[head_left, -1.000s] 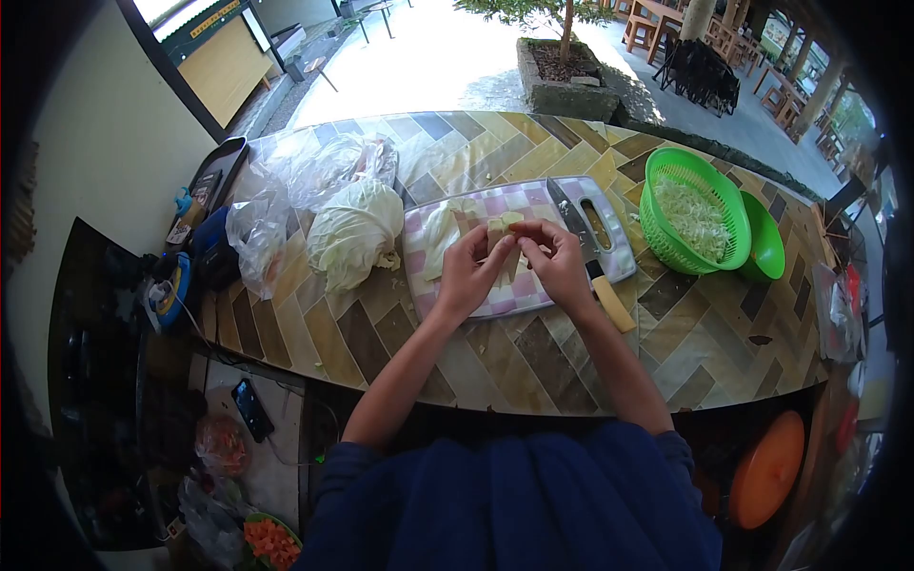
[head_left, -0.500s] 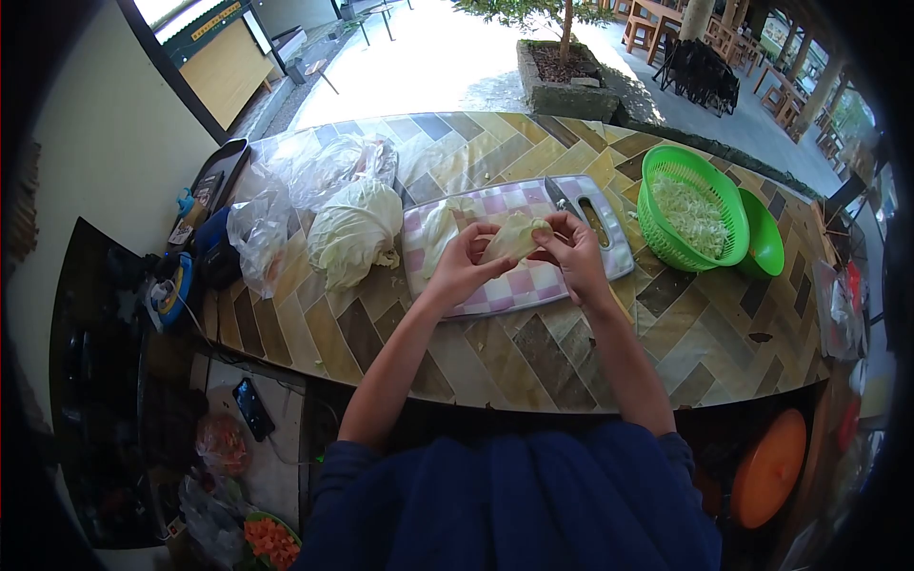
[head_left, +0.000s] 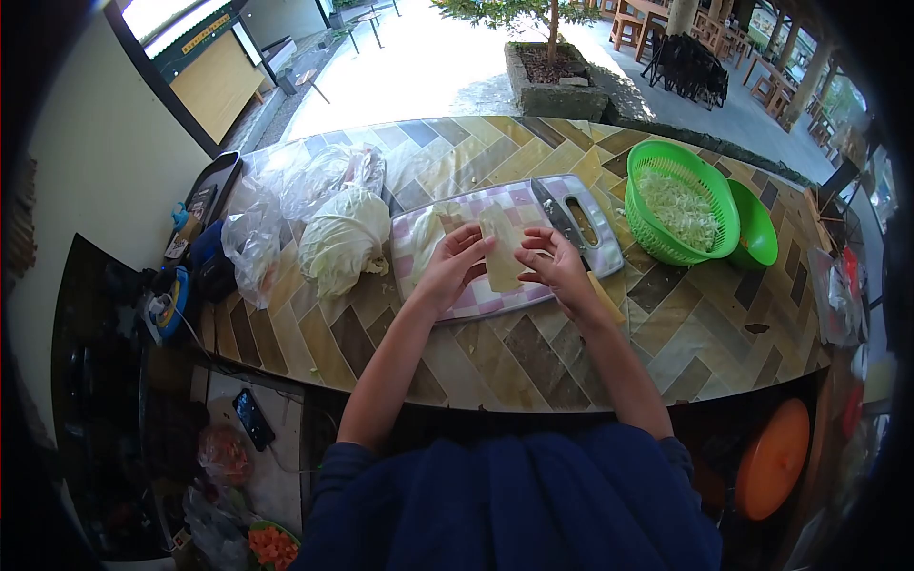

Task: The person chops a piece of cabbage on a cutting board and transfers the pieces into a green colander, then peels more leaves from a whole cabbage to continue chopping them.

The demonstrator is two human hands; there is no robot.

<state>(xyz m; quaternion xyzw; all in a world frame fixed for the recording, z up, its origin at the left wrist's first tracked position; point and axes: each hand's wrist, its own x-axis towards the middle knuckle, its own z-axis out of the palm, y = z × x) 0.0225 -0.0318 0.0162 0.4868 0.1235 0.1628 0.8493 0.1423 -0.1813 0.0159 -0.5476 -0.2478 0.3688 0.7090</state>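
Note:
Over the chopping board (head_left: 419, 262), a pale strip of cabbage leaf (head_left: 502, 257) stands upright between my hands. My left hand (head_left: 452, 269) pinches its left edge. At the leaf's right edge, my right hand (head_left: 560, 273) has its fingers curved and apart; whether the fingertips touch the leaf is hard to see. Another piece of cabbage leaf (head_left: 433, 230) lies on the board behind my left hand. A knife (head_left: 554, 211) rests on the right part of the board, its handle partly hidden by my right hand. A cabbage head (head_left: 345, 238) sits just left of the board.
To the right stands a green basket (head_left: 657, 233) holding shredded cabbage (head_left: 681, 207), beside a green bowl (head_left: 757, 224). Clear plastic bags (head_left: 255, 243) lie at the left. A dark tray (head_left: 221, 181) is at the table's far left end. A phone (head_left: 252, 419) lies lower down.
The leaf strip, folded low between both hands before, now stands upright and opened out. My right hand's fingers have loosened from it. The whole view has shifted slightly.

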